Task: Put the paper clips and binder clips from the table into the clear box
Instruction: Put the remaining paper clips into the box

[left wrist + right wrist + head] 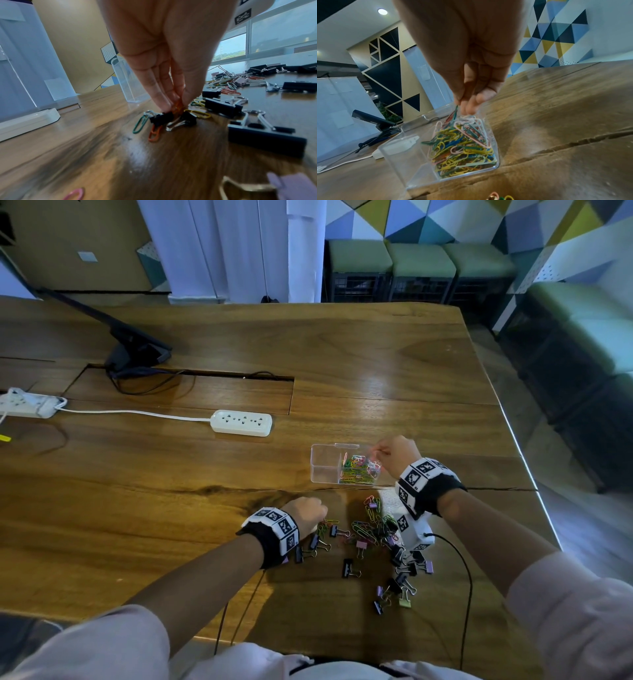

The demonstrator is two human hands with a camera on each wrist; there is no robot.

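Wooden table. Clear box half-full; right hand above it pinching paper clips. Left hand near box pinching orange clip. Clips light, slippery, tangle-prone; pinch wire loops.

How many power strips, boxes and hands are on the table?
Power strips: 2
Box: 1
Hands: 2, the left hand and the right hand, each pinching clips
Total: 5
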